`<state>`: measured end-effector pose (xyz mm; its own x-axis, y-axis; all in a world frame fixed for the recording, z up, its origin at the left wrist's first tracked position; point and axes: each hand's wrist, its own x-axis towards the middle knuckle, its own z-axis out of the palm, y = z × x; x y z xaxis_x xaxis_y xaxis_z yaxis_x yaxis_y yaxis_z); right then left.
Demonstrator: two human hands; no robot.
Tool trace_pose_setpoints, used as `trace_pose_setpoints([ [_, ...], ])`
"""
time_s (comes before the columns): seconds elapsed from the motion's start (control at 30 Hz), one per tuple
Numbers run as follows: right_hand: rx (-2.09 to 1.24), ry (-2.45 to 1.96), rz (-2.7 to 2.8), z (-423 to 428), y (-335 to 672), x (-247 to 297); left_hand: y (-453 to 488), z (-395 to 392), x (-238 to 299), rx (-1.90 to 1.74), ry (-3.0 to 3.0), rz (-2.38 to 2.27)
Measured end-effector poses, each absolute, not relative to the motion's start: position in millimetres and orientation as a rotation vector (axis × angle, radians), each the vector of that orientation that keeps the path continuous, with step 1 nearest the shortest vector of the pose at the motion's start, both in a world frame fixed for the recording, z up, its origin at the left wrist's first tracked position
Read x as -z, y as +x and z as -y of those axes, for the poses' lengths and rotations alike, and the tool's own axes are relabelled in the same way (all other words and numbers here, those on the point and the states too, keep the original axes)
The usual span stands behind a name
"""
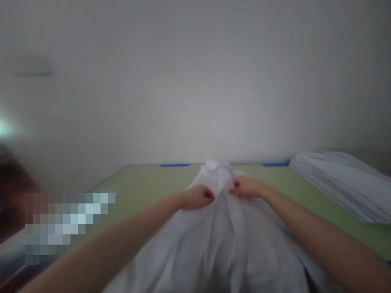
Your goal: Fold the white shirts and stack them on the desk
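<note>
"White cloth (226, 240) spreads out nearest us, doesn't it? It runs over the middle of the green table (152, 179) and narrows to a bunched peak farther out."

"Yes, and the person has that peak between two hands. The left hand (198, 197) is curled nearly closed and seems to pinch a fold. The right hand (248, 187) is bent round much the same way on the other side, thumb and fingertips on the fabric."

"Are they gripping hard?"

"I can't tell; it's too blurry. Each curl shows only a small dark gap."

"How would you say the stuff handles?"

"Light and soft, I'd judge, from those loose creases. Nothing stiff about it, nothing likely to break. It might slide a little on that smooth-looking top, and so much slack could drag."

"Where would you take hold?"

"At the gathered folds near the peak, a pinch on each side, much as those hands have it. Lower down it fans too wide for a good grip."

"Any boxes or baskets?"

"None that I can make out, so no contents to report. On the right of the table lies a flat white pile (342, 183), layer on layer; cloth or paper, I can't be sure."

"And that dark red thing (14, 191) at far left?"

"Too blurred to name."
</note>
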<state>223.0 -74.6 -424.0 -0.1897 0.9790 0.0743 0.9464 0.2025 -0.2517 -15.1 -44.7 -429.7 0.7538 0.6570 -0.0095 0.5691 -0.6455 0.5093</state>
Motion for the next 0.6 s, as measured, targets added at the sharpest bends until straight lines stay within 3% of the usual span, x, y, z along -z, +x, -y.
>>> trace_pose_setpoints([
  [0.43,-0.239,-1.796,2.226,99.6,220.6,422.8,-13.0,57.0,461.8,-0.481,2.316,-0.968],
  [0.6,-0.27,-1.808,2.111,108.7,221.0,415.0,-14.5,55.8,463.1,-0.385,2.291,-0.903],
])
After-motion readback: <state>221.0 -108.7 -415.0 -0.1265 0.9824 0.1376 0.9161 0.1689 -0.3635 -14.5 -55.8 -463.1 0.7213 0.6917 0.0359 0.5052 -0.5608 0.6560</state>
